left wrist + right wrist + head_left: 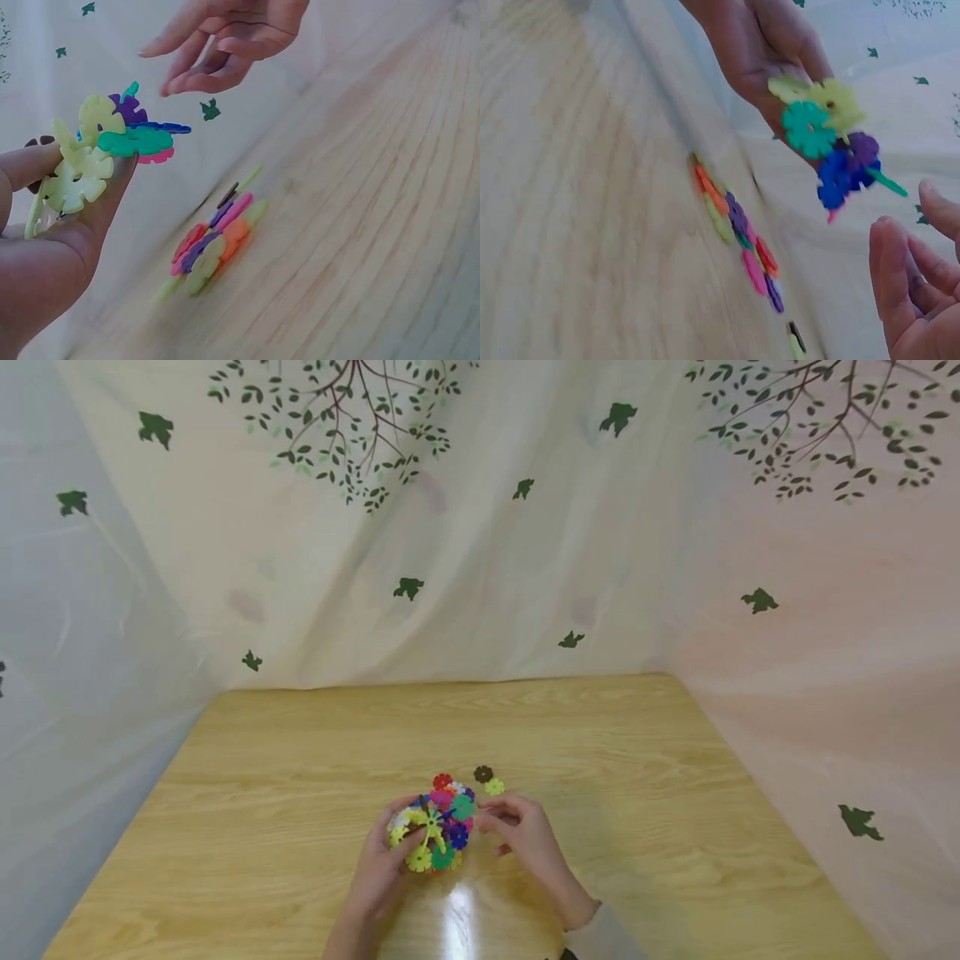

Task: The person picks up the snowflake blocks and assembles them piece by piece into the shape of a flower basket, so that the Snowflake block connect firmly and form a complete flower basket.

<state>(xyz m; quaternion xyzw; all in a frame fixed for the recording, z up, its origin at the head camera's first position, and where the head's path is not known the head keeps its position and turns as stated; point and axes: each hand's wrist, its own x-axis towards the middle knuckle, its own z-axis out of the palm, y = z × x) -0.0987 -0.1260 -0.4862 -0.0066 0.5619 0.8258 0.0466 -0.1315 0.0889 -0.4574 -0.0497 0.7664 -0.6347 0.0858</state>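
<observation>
My left hand [377,864] holds a built-up cluster of interlocked plastic flower discs [431,823], raised above the table. In the left wrist view, yellow discs [79,180] sit near the palm, and a green disc [135,142], dark blue and purple ones reach outward. The left thumb and fingers grip the yellow end. To the right of the cluster is my right hand [528,839], its fingers loosely bent. Both wrist views show a gap between the right fingertips [883,229] and the cluster, with nothing held.
Loose flower discs [217,244] in several colours lie in a pile on the wooden table [637,760], behind and below the cluster. A brown disc [483,773] and a yellow-green disc [494,787] lie just beyond. A leaf-patterned cloth [480,552] hangs around the table.
</observation>
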